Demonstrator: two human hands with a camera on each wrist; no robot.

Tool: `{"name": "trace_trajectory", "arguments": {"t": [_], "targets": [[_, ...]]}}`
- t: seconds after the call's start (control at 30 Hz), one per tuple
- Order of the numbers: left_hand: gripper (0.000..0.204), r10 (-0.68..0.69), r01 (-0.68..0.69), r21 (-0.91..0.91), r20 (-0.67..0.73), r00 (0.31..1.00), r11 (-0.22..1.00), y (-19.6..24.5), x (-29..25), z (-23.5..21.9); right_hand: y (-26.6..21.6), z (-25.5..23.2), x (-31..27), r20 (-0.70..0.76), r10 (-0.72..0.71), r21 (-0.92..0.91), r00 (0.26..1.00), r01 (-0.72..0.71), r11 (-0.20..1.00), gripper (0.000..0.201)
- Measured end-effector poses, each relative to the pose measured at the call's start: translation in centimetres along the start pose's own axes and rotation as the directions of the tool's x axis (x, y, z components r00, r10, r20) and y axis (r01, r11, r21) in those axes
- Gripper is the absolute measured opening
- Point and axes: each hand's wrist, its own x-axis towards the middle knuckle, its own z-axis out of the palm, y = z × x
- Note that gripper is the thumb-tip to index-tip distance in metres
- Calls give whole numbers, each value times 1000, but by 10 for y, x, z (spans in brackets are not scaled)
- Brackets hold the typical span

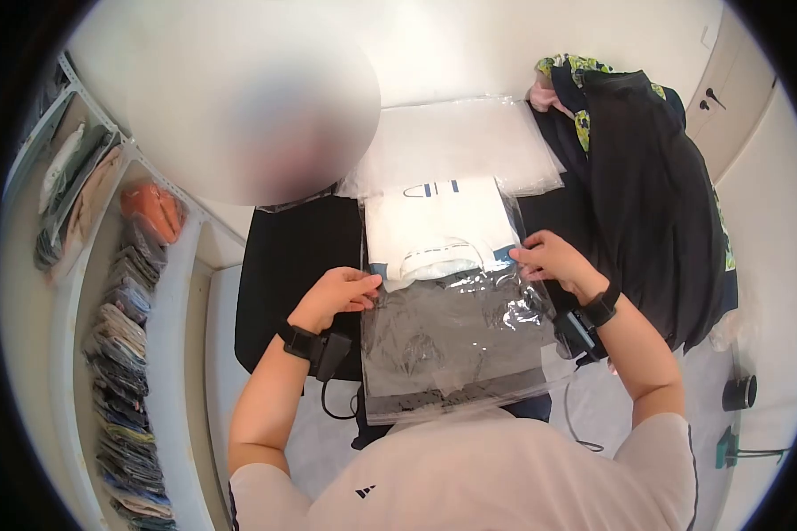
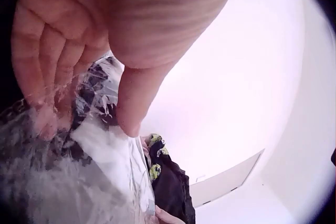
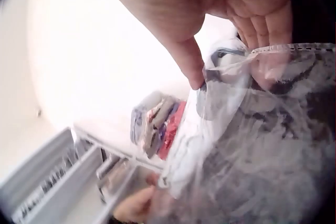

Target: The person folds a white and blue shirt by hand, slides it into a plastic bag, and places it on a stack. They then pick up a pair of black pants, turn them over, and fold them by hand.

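A folded white shirt (image 1: pixel 443 221) with blue corners and dark print lies partly within a clear plastic bag (image 1: pixel 452 345), its neckline toward the person. At the shirt's left corner my left hand (image 1: pixel 336 296) pinches the bag's edge between thumb and fingers. Opposite it, my right hand (image 1: pixel 553 261) grips the other blue corner, with thumb and fingers on either side. In the right wrist view, bag film covers the fingers (image 3: pixel 270 71) while the thumb stays outside. The left wrist view likewise shows the fingers (image 2: pixel 50 103) behind film.
Behind the shirt lies a stack of clear plastic bags (image 1: pixel 460 142) on a black surface (image 1: pixel 297 274). Dark garments (image 1: pixel 651 203) are heaped at the right. Shelves at the left hold many bagged clothes (image 1: pixel 124 354). A blurred round patch covers the upper left.
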Motion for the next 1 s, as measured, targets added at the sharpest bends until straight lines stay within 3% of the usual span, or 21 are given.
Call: {"name": "trace_trajectory", "arguments": {"t": [0.07, 0.13, 0.2, 0.33, 0.4, 0.43, 0.47, 0.53, 0.57, 0.6, 0.67, 0.7, 0.73, 0.77, 0.8, 0.87, 0.93, 0.97, 1.0], "targets": [[39, -33, 32, 29, 29, 999, 999, 3, -1, 4, 8, -3, 6, 249, 152, 352, 957, -235, 906, 46], [36, -54, 53, 30, 51, 997, 998, 5, 0, 6, 10, -7, 9, 284, 194, 368, 939, -293, 883, 36], [31, -58, 56, 48, 52, 997, 997, 4, 2, 7, 17, -13, 14, 442, 176, 383, 880, -363, 850, 32], [30, -49, 49, 10, 19, 999, 999, -7, 12, 1, 31, -17, 18, 567, 180, 382, 804, -450, 807, 15], [21, 5, 19, -175, 131, 991, 984, -5, 9, -3, 35, -16, 17, 532, 132, 461, 836, -417, 783, 12], [21, 5, 18, -175, 131, 991, 984, -1, 7, -7, 31, -14, 15, 493, 86, 537, 866, -380, 753, 11], [16, 82, -43, -295, 122, 989, 955, 5, 4, -11, 26, -16, 13, 492, 85, 537, 866, -379, 753, 11], [9, 229, -202, -445, 6, 973, 872, 29, -6, -9, -10, -24, -7, 366, -135, 685, 921, -169, 708, 13], [10, 296, -251, -487, 15, 955, 837, 44, -13, -13, -36, -22, -20, 233, -77, 718, 969, -118, 686, 15], [10, 363, -298, -527, 20, 932, 796, 58, -22, -16, -29, -37, -11, 319, -230, 768, 919, -109, 631, 16], [12, 374, -350, -590, -86, 923, 727, 87, -47, -8, -56, -44, -24, 245, -286, 845, 926, -59, 532, 16], [12, 433, -363, -614, -38, 901, 701, 93, -49, -13, -70, -45, -32, 228, -250, 850, 941, -67, 523, 16], [12, 435, -364, -613, -37, 900, 701, 98, -53, -11, -78, -46, -36, 210, -214, 855, 954, -74, 513, 17], [12, 429, -392, -601, -88, 899, 697, 104, -57, -8, -75, -49, -31, 303, -313, 878, 900, -136, 458, 18], [12, 422, -418, -587, -140, 896, 693, 107, -59, -7, -78, -47, -34, 302, -315, 879, 900, -134, 458, 18], [12, 476, -457, -557, -122, 871, 694, 104, -58, -7, -84, -41, -41, 154, -263, 865, 952, -1, 501, 20], [13, 573, -529, -500, -78, 816, 686, 98, -56, -7, -77, -40, -40, 120, -311, 851, 943, 64, 521, 20], [13, 568, -524, -502, -76, 819, 688, 90, -54, -8, -69, -39, -39, 89, -356, 833, 930, 126, 538, 19], [14, 497, -476, -450, -80, 864, 755, 80, -53, -8, -58, -37, -37, 91, -349, 834, 933, 120, 539, 19]]}}
